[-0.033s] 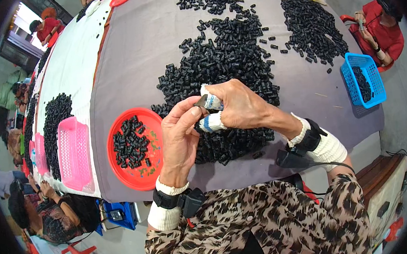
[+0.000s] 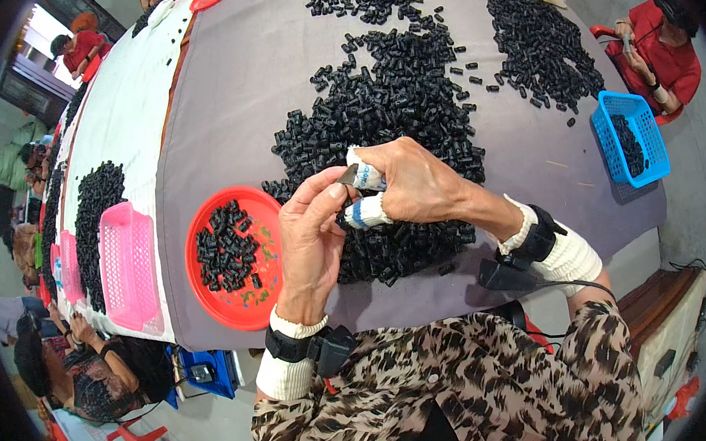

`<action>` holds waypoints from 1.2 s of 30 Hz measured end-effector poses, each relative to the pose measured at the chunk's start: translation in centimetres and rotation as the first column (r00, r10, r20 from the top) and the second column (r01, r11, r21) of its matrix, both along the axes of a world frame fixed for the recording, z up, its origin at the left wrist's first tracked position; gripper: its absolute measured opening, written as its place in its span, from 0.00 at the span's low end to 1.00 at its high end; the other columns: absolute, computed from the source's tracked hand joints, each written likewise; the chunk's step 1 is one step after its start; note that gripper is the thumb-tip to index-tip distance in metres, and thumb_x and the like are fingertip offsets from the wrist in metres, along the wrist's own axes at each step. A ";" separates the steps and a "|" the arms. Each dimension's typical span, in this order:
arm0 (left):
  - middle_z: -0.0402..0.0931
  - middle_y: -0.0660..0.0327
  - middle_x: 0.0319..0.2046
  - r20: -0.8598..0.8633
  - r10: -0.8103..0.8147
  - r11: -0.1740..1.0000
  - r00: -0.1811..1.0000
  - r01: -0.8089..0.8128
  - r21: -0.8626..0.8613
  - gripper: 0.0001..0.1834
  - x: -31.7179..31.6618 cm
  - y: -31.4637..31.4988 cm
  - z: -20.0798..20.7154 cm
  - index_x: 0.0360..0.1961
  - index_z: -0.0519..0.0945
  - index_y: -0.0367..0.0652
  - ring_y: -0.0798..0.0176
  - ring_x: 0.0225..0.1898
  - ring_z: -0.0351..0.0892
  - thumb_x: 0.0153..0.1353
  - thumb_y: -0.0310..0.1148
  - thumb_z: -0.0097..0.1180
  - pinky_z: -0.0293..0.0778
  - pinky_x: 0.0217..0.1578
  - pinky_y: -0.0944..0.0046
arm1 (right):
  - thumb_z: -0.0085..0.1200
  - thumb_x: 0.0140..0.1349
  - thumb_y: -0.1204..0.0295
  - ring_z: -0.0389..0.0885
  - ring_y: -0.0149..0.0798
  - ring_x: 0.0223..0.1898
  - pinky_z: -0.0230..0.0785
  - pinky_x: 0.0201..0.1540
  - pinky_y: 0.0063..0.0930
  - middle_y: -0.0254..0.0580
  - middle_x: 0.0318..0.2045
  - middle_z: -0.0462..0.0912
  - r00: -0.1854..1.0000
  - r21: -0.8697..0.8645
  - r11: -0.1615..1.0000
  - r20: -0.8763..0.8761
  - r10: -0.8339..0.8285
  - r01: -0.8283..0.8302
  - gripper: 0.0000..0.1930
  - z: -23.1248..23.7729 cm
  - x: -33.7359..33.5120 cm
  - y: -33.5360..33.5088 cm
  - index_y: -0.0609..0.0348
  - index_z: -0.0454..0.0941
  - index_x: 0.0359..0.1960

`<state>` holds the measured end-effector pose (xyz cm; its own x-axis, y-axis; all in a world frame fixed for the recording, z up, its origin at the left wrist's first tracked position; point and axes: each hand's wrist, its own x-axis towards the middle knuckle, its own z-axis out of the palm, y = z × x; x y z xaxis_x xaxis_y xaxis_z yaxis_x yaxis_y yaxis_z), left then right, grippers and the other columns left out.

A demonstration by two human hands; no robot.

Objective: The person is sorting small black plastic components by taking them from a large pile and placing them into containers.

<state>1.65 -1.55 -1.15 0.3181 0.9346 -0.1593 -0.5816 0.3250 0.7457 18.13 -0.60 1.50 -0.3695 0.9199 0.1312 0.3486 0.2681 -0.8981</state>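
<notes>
Two hands met over the black pile (image 2: 395,118) near the table's (image 2: 227,89) front edge, left hand (image 2: 311,236) and right hand (image 2: 412,184) pinching one small dark piece (image 2: 348,176) between fingertips, seemingly mid-trim, red dish (image 2: 240,312) waiting just left for a careful drop.

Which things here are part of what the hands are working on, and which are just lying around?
In use: left hand, right hand, small dark piece pinched between them, heap of small black plastic pieces, round red plastic tray.

Lying about: pink plastic basket, blue plastic basket.
</notes>
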 end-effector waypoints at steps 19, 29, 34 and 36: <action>0.76 0.66 0.30 -0.837 0.308 0.890 0.452 0.175 0.422 0.08 -5.4 0.8 -4.5 0.36 0.79 0.37 0.75 0.32 0.71 0.55 0.26 0.55 0.67 0.35 0.74 | 0.55 0.51 0.66 0.63 0.25 0.19 0.56 0.22 0.25 0.29 0.15 0.69 0.987 -0.170 0.973 0.022 -0.157 0.158 0.12 -3.1 4.0 1.8 0.61 0.70 0.21; 0.68 0.57 0.27 -0.855 0.485 0.564 0.185 0.681 0.467 0.11 3.0 3.5 -7.8 0.34 0.78 0.41 0.53 0.34 0.69 0.47 0.28 0.60 0.68 0.35 0.57 | 0.53 0.51 0.69 0.64 0.26 0.20 0.58 0.23 0.26 0.32 0.16 0.72 0.978 -0.205 0.957 0.020 -0.206 0.205 0.09 -3.6 5.5 0.6 0.63 0.72 0.24; 0.71 0.57 0.26 -0.842 0.494 0.520 0.216 0.703 0.486 0.07 3.4 4.4 -7.7 0.32 0.78 0.39 0.59 0.31 0.72 0.49 0.27 0.58 0.69 0.33 0.61 | 0.54 0.53 0.70 0.59 0.18 0.14 0.50 0.15 0.18 0.22 0.14 0.64 0.976 -0.213 0.957 -0.055 -0.213 0.197 0.08 -4.6 5.9 0.6 0.55 0.69 0.22; 0.76 0.57 0.25 -0.897 0.205 0.791 0.393 0.473 0.388 0.09 2.9 4.6 -6.6 0.33 0.79 0.38 0.59 0.27 0.76 0.49 0.28 0.58 0.72 0.31 0.63 | 0.54 0.53 0.70 0.60 0.18 0.14 0.50 0.16 0.18 0.22 0.14 0.64 0.976 -0.242 0.953 -0.069 -0.204 0.182 0.08 -4.6 5.8 0.6 0.55 0.69 0.22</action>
<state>4.51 3.07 -7.76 0.4412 0.8964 0.0431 0.5137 -0.2916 0.8069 23.94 0.01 -3.12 -0.1781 0.9815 -0.0700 0.2856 -0.0165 -0.9582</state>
